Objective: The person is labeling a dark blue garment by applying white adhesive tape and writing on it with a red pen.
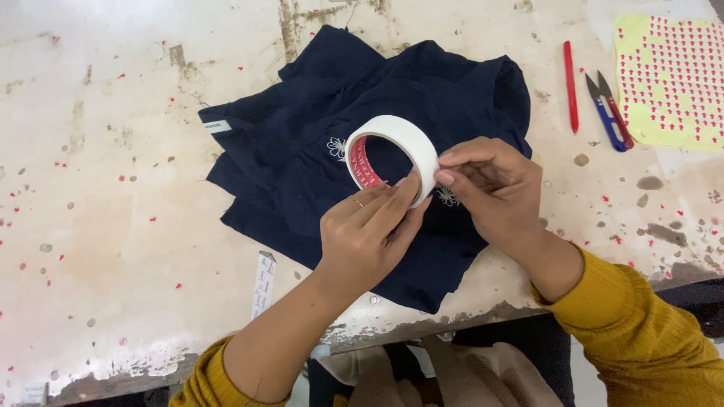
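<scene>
Both hands on the tape roll (394, 157), held upright over the navy cloth (302, 158) on the bench (113, 188). Left hand (366, 237) cradles it from below; right hand (490, 188) fingers pinch the rim (light, stiff ring, best held by its edges, I'd say).

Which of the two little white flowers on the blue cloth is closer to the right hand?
The flower just under the tape roll, almost touching the right hand. The other flower sits left of the roll, farther away on the navy cloth.
</scene>
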